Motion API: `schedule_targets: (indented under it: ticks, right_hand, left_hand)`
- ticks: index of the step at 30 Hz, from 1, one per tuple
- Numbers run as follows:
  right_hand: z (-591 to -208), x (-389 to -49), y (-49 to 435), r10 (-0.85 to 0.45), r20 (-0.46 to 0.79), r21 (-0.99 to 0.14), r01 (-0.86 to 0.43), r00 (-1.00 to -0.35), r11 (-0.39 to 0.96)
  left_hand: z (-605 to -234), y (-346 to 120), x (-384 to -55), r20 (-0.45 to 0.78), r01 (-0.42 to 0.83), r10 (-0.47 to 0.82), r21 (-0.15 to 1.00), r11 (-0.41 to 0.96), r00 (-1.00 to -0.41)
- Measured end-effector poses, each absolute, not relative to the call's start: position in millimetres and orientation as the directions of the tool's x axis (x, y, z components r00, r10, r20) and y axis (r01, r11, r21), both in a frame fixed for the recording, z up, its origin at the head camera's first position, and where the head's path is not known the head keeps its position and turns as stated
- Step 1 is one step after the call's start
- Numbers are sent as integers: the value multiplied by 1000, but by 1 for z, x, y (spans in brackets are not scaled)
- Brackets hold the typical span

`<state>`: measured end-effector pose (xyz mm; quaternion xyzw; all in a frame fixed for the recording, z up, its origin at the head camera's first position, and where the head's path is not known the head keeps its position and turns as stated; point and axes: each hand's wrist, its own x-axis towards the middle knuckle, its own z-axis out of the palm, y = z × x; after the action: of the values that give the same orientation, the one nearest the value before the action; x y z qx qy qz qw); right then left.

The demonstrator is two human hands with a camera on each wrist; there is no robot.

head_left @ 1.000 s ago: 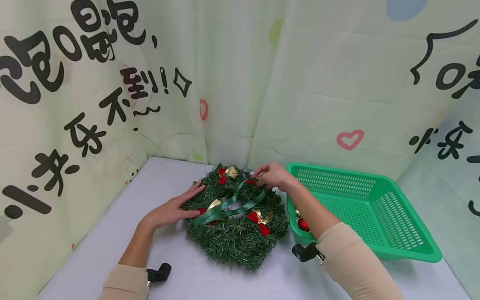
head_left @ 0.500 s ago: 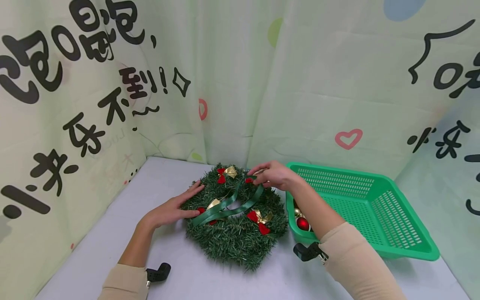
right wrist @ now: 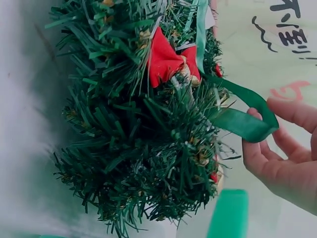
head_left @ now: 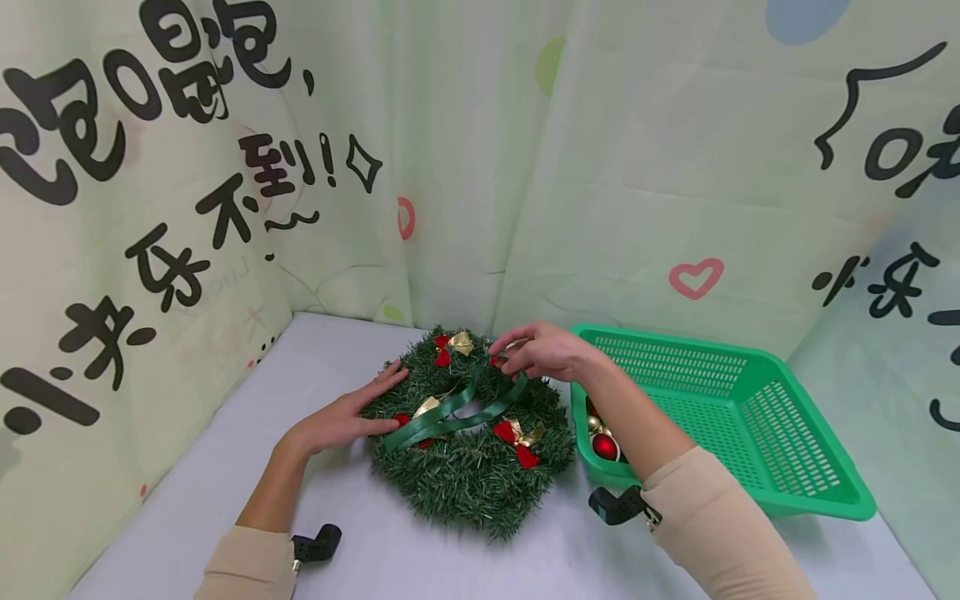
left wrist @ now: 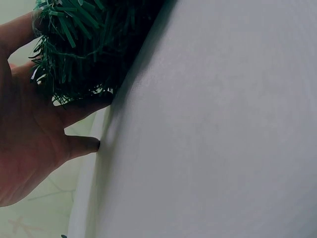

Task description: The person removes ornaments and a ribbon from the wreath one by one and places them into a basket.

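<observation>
A green artificial wreath (head_left: 472, 492) with red and gold bows (head_left: 517, 442) lies on the table. My left hand (head_left: 341, 423) rests on its left edge, fingers spread and straight; the left wrist view shows fingertips (left wrist: 91, 145) reaching down by the tabletop. A dark green satin ribbon (head_left: 491, 414) runs across the wreath's centre, rising in a loop at its far right. My right hand (head_left: 547, 353) holds that loop; in the right wrist view its fingers (right wrist: 255, 156) curl about the raised ribbon (right wrist: 245, 125), lifted off the needles.
Right of the wreath stands a green plastic basket (head_left: 682, 340) with perforated walls. In its near left corner lie a red bauble (head_left: 604, 447) and small gold ones (head_left: 594, 422), partly hidden by my right forearm. A printed curtain (head_left: 600, 192) hangs behind the table (head_left: 352, 333).
My right hand has shifted slightly left with the ribbon loop, and its fingers have spread a little. The left hand and wreath have stayed in place.
</observation>
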<state>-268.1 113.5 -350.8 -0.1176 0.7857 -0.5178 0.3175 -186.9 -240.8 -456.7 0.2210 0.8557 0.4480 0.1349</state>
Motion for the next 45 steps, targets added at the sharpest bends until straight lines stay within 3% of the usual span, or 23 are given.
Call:
schedule_targets:
  ticks: [17,30,45]
  right_hand:
    - [-331,-255,111,-475,-234,-877,-26,-849,479]
    - [-318,-250,127,-427,-172,-933,9,-888,359]
    - [-321,-248,150,-372,-150,-988,120,-916,101]
  left_hand:
    - [-459,-241,-188,-34,255,503,832,494,-864]
    - [-457,-240,-188,-33,261,497,820,510,-867]
    - [-457,-239,-187,-23,268,501,823,501,-865]
